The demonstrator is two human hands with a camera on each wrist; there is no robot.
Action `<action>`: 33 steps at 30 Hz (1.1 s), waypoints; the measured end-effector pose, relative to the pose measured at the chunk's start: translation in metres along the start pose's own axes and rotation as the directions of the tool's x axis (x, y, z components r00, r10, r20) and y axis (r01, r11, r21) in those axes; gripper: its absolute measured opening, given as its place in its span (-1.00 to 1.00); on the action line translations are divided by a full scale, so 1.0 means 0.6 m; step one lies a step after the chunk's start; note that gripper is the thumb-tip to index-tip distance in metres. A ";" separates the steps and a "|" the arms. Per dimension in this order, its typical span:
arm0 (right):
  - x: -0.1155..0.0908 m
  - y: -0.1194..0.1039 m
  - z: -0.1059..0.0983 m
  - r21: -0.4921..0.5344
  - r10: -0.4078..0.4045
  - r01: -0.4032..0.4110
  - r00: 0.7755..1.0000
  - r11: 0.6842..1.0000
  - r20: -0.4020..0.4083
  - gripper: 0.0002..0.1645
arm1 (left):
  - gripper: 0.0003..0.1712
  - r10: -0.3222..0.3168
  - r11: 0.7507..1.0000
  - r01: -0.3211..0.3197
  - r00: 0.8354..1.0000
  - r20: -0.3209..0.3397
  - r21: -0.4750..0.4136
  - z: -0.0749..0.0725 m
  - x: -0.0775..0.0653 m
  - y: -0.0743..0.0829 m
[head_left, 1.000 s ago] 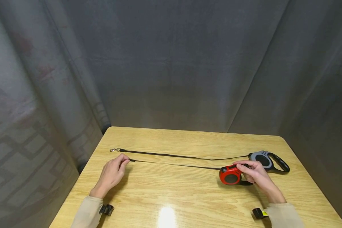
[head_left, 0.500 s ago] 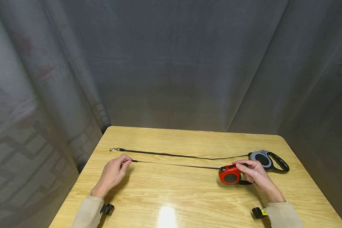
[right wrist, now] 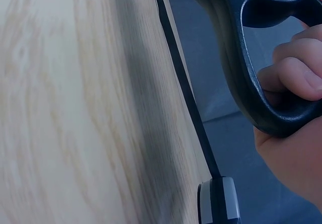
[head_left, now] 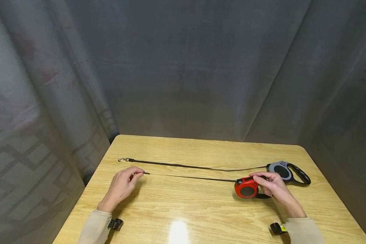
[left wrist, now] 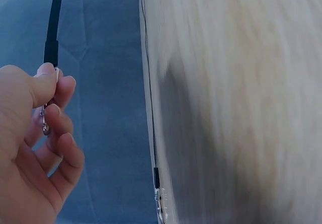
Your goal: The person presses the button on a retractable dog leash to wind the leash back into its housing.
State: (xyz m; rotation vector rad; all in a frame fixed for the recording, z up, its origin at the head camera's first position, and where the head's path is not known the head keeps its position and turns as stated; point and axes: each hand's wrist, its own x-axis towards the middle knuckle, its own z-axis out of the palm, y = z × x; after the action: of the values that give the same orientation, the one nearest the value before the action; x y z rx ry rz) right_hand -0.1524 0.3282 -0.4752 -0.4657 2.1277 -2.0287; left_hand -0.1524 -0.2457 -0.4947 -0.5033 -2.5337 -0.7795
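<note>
Scanning the head view: I have 2 retractable leashes at the wooden table (head_left: 207, 210). My right hand (head_left: 274, 186) holds the red retractable leash (head_left: 246, 188), apparently just off the tabletop, nearer me than the gray retractable leash (head_left: 281, 170). My left hand (head_left: 120, 186) pinches the free end of the thin strap (head_left: 195, 177). It runs nearly straight between the 2 hands, likely because opposite grips resist the rewind pull. The gray leash lies behind, its black strap (head_left: 177, 165) stretched leftward to a snap hook (head_left: 122, 159); the rough match suggests side-by-side placement, though I can't confirm why.

Left wrist view: thumb and fingertips close on the metal clip (left wrist: 46, 129) just below the black sleeve (left wrist: 51, 52); other fingers loosely bent. Pinching there probably gives a firmer hold than the flat strap would.

Right wrist view: fingers curl through the black handle (right wrist: 234, 58), clear of the tabletop. Gripping the loop presumably steadies the casing against the pull. Brake button hidden here; can't tell whether it's pressed.
</note>
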 end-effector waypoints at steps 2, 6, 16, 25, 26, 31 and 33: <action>0.000 0.000 0.000 0.001 0.002 -0.002 1.000 1.000 -0.002 -0.46 | -0.88 0.011 1.000 -0.011 1.000 -0.003 0.003 0.001 0.000 0.001; -0.001 0.001 0.001 -0.002 0.004 -0.004 1.000 1.000 -0.007 -0.47 | -0.88 0.011 1.000 -0.011 1.000 -0.011 0.005 0.001 0.000 0.002; -0.001 0.005 0.002 -0.015 0.013 -0.013 1.000 1.000 -0.001 -0.44 | -0.86 0.005 1.000 -0.005 1.000 0.001 -0.012 0.001 0.001 0.006; 0.000 0.008 0.002 0.000 -0.005 0.005 1.000 1.000 0.014 -0.43 | -0.83 0.030 0.999 -0.031 0.999 -0.012 -0.025 0.001 0.003 0.009; 0.000 0.008 0.002 0.003 -0.006 0.006 1.000 1.000 0.016 -0.44 | -0.82 0.034 0.999 -0.034 0.999 -0.012 -0.029 0.001 0.003 0.009; 0.001 0.009 0.004 0.017 -0.005 0.004 1.000 1.000 0.021 -0.45 | -0.80 0.046 0.998 -0.047 0.999 -0.014 -0.048 0.002 0.002 0.009; 0.002 0.010 0.005 0.022 0.000 0.000 1.000 1.000 0.020 -0.46 | -0.80 0.049 0.997 -0.050 0.999 -0.016 -0.052 0.003 0.002 0.009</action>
State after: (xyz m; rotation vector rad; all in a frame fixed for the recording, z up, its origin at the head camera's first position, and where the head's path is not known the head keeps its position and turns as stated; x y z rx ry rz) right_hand -0.1531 0.3251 -0.4814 -0.4810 2.0915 -2.0366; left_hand -0.1513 -0.2403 -0.4930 -0.5728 -2.4829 -0.8306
